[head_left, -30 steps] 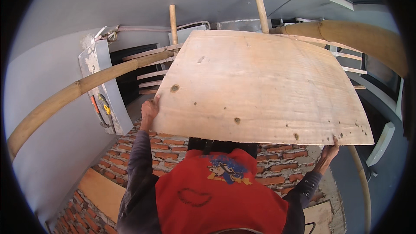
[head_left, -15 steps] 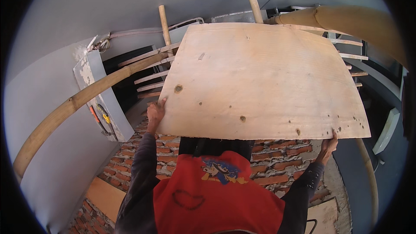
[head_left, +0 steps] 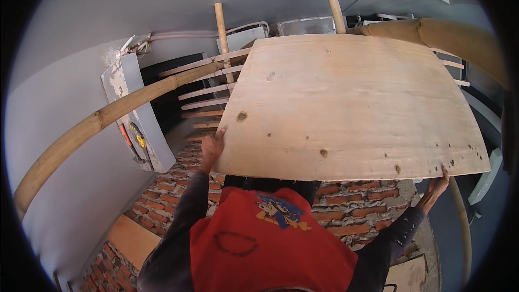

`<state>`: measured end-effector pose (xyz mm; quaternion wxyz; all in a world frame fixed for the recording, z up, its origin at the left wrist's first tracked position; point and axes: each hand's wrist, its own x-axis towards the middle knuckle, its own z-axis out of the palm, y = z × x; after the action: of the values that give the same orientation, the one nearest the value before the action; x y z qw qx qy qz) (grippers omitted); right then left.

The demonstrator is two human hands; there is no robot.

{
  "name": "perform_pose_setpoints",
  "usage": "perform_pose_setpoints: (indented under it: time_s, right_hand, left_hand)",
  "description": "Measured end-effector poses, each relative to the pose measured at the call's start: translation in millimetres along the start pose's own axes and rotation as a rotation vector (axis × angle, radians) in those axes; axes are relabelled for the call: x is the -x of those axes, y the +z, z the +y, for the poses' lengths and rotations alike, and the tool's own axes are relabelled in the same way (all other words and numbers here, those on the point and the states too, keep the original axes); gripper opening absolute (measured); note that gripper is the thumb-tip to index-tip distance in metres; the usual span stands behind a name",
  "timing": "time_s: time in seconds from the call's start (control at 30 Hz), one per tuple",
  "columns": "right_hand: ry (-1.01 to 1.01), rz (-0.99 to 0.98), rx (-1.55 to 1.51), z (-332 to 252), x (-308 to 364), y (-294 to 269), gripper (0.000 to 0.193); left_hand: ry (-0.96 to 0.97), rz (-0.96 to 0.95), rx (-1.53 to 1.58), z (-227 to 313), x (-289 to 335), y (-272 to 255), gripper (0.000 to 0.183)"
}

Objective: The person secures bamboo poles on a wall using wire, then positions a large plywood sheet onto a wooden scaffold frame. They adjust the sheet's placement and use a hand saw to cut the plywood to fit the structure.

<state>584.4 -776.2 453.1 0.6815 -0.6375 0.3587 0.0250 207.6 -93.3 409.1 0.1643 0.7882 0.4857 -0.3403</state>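
Note:
A broad, pale plywood sheet (head_left: pixel 346 108) with dark knots spans the middle of the view. My left hand (head_left: pixel 212 148) is closed on its near left side, thumb on top. My right hand (head_left: pixel 437 186) grips the near edge close to the right corner, a fingertip showing over the top; its other fingers are largely underneath. The sheet's far part lies over a rack of wooden slats (head_left: pixel 205 94), most of which it covers. Whether the sheet rests on them, I cannot tell.
Thick bamboo poles run along the left (head_left: pixel 124 100) and far right (head_left: pixel 459 38). A red-handled tool (head_left: pixel 127 138) and a yellow-handled tool (head_left: pixel 138 136) sit by the left wall box. Below are rough bricks (head_left: pixel 351 213) and a smaller board (head_left: pixel 132 240).
The whole view has shifted, with the scene now lying farther right in it. The sheet's near right corner has moved somewhat right, covering more of the right-hand slats. Both hands keep their grip.

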Motion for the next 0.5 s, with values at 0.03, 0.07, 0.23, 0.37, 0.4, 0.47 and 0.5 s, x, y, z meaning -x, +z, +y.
perform_pose_setpoints:
  time_s: [0.03, 0.07, 0.23, 0.37, 0.4, 0.47, 0.5]
  right_hand:
    - [-0.012, -0.021, -0.021, 1, 1, 1, 0.053]
    - [0.002, -0.009, -0.013, 5, -7, -3, 0.053]
    - [0.079, 0.099, -0.015, 40, -39, -51, 0.05]
    - [0.154, 0.101, -0.082, 82, -22, -74, 0.047]
    - [0.157, 0.111, -0.088, 87, -15, -73, 0.047]
    - [0.142, 0.199, -0.115, 100, 5, -69, 0.042]
    - [0.133, 0.287, -0.092, 100, 21, -36, 0.042]
  left_hand:
    - [-0.041, 0.005, 0.011, -2, 2, 3, 0.075]
    - [-0.082, 0.01, 0.021, -3, 5, 6, 0.076]
    - [-0.069, 0.038, 0.023, 15, 7, 12, 0.078]
    - [-0.13, -0.013, -0.025, 13, -3, 20, 0.081]
    - [-0.103, -0.039, -0.027, 11, -8, 22, 0.082]
    - [-0.049, -0.091, -0.03, -4, -18, 30, 0.083]
    - [-0.077, -0.159, -0.06, -35, -30, 56, 0.083]
